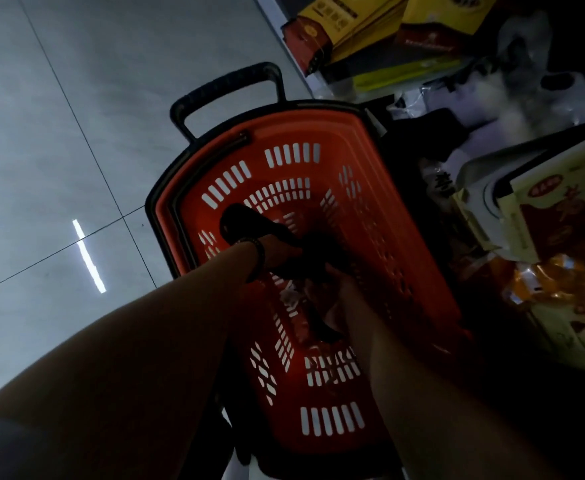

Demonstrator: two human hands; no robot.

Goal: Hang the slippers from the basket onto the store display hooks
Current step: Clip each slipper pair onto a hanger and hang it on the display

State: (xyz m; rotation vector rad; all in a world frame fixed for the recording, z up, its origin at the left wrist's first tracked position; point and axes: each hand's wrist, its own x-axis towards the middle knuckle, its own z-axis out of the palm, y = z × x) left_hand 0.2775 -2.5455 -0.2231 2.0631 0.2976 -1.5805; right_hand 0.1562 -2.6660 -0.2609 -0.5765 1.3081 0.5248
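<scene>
A red slotted shopping basket [405, 244] with a black rim and pull handle stands on the floor below me. Both my arms reach down into it. My left hand [280, 251], with a dark band on the wrist, grips a black slipper [246, 221] whose end sticks out to the upper left. My right hand [344, 289] is close beside it, closed on dark slipper material [322, 258] in the middle of the basket. The dim light hides the fingers' exact hold. A dark item with something pale [318, 323] lies at the basket bottom.
Grey tiled floor [59, 150] spreads to the left, with a bright light reflection. On the right, low shelves hold yellow and red boxes [370, 32], plastic-wrapped goods [526, 88] and a red and cream carton [568, 220] close to the basket's side.
</scene>
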